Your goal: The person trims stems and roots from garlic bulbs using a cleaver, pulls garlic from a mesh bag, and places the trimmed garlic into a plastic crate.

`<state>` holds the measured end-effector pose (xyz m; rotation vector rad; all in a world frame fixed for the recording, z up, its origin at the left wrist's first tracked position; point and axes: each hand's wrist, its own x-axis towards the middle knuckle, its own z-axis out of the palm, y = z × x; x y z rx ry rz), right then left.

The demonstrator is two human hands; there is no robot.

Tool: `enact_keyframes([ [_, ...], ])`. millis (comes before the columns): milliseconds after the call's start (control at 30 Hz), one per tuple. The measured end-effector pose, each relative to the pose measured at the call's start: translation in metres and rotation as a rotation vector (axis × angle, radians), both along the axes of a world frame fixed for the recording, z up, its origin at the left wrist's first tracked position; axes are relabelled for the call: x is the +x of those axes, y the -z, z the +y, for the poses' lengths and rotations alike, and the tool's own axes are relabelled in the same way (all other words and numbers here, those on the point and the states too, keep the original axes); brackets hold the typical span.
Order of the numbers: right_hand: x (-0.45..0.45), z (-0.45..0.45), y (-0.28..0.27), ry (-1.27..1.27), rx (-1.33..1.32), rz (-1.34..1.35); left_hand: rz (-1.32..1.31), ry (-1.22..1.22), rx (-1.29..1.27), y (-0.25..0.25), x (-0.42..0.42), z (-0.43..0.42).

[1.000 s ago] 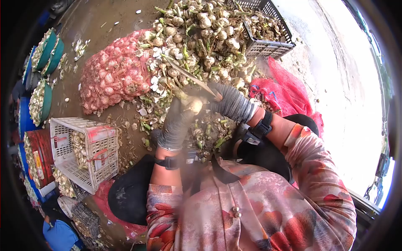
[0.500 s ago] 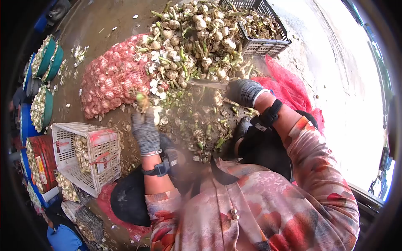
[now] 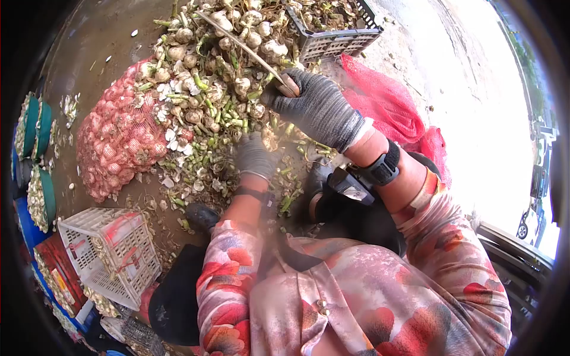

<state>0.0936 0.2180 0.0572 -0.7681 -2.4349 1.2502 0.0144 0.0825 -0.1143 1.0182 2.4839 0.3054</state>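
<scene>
My right hand (image 3: 323, 110), in a grey knit glove, is closed around the handle of a knife (image 3: 243, 47). Its long, narrow blade points up and left over a heap of garlic bulbs (image 3: 196, 113) with cut green stems. Lower down, my gloved left hand (image 3: 255, 156) is closed at the near edge of the heap, with a pale garlic bulb (image 3: 270, 139) at its fingertips. The hand partly hides this bulb, and the fingers are slightly blurred. Trimmed stems and loose skins lie around it on the ground.
A full red mesh sack (image 3: 122, 133) of garlic lies left of the heap. A black crate (image 3: 335, 43) stands behind it, and an empty-looking pink-red net (image 3: 386, 98) lies right. At lower left are a white plastic crate (image 3: 127, 270) and green tubs (image 3: 48, 199) of garlic.
My left hand has moved right, from beside the mesh sack to the heap's near edge. My right hand has come up and left, and the knife now tilts up-left. The whole view has shifted.
</scene>
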Motion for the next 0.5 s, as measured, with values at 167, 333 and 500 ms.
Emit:
enact_keyframes([
  [167,0.007,0.002,0.014,0.016,-0.033,-0.188,-0.010,0.094,-0.116,0.058,-0.010,-0.004],
  [333,0.008,-0.023,0.033,-0.302,0.201,-0.496,-0.095,0.114,0.417,0.042,-0.044,-0.051],
  [500,0.010,-0.057,0.020,-0.521,0.290,-0.395,-0.435,0.044,0.708,-0.025,-0.046,-0.103],
])
